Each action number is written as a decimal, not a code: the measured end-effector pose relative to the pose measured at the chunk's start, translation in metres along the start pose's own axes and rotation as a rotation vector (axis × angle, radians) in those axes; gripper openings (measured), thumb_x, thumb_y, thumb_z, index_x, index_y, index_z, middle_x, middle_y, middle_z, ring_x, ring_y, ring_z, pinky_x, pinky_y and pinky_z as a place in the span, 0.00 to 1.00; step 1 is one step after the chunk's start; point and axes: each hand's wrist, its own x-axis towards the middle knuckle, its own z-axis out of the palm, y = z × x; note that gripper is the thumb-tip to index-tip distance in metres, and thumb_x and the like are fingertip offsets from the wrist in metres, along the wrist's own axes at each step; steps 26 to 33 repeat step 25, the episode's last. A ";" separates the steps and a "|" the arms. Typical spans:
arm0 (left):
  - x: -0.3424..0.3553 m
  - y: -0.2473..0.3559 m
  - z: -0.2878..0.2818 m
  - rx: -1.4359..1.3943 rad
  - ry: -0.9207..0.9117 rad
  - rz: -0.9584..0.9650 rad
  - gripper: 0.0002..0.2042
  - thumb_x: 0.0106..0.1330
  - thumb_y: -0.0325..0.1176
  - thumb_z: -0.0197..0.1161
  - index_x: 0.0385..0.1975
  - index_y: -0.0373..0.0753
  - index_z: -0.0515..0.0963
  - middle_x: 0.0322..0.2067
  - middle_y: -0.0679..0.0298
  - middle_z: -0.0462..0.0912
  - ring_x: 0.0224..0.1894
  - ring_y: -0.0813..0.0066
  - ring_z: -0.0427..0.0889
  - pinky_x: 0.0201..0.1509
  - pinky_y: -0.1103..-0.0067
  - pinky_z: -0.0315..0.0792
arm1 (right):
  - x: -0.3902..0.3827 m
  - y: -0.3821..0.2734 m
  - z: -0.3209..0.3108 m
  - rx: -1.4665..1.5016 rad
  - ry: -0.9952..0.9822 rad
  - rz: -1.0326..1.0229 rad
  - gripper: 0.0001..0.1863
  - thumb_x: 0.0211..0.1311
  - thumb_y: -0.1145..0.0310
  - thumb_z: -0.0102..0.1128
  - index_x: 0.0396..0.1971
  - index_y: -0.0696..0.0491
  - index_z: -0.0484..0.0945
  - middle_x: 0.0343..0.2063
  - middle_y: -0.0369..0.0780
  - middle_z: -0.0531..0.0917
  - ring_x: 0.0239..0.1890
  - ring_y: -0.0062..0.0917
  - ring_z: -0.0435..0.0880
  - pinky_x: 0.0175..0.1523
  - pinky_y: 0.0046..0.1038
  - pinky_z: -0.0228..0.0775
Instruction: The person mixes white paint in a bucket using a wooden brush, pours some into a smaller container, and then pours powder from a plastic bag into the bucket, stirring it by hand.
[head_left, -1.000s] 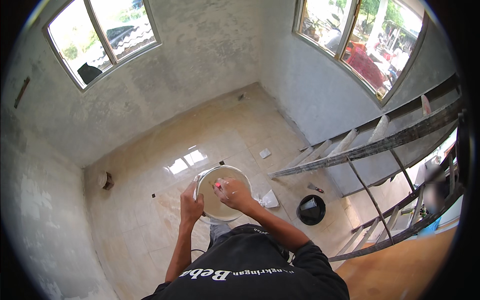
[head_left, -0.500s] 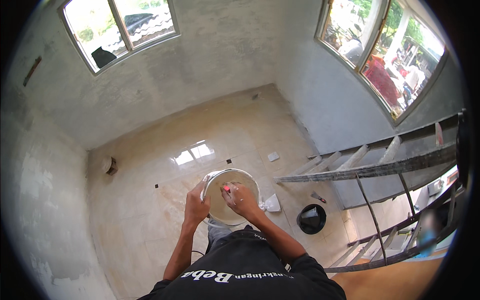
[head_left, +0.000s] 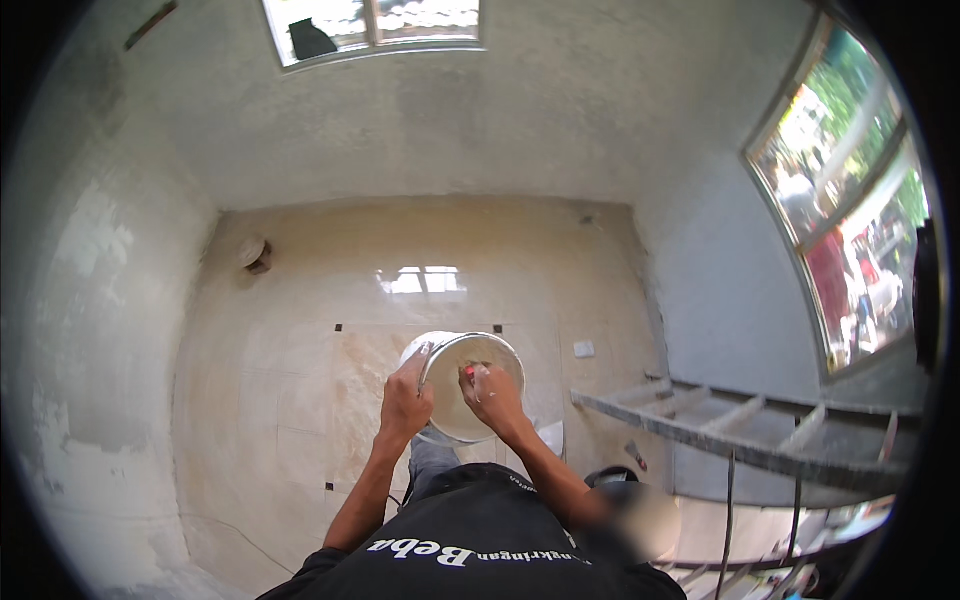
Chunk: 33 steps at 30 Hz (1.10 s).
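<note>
A white bucket (head_left: 507,348) with pale beige stuff inside stands tilted in front of my body, its mouth facing me. My left hand (head_left: 407,400) grips the bucket's left rim, with the fingers curled over the edge. Inside the bucket mouth, my right hand (head_left: 494,398) is closed round a tool with a red handle end (head_left: 469,372). The rest of that tool is hidden by the hand and the bucket, so its kind does not show. White smears mark the back of my right hand.
A ladder (head_left: 690,428) leans across the right side. Near its foot lie a scraper (head_left: 637,456), a black bucket (head_left: 612,476) partly hidden by my arm, and a white bag (head_left: 552,437). A white square piece (head_left: 584,349) and a small round container (head_left: 255,254) are on the tiled floor.
My view has turned, so the windows and ladder appear shifted. The right hand has moved slightly within the bucket, while the left keeps its grip on the rim.
</note>
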 end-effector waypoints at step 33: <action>0.142 -0.102 -0.183 -0.040 0.471 -0.415 0.25 0.50 0.26 0.51 0.52 0.35 0.73 0.48 0.41 0.76 0.52 0.51 0.75 0.58 0.70 0.69 | 0.271 -0.159 0.129 0.140 -0.504 -0.595 0.12 0.61 0.65 0.53 0.30 0.60 0.78 0.29 0.54 0.79 0.33 0.50 0.78 0.39 0.44 0.70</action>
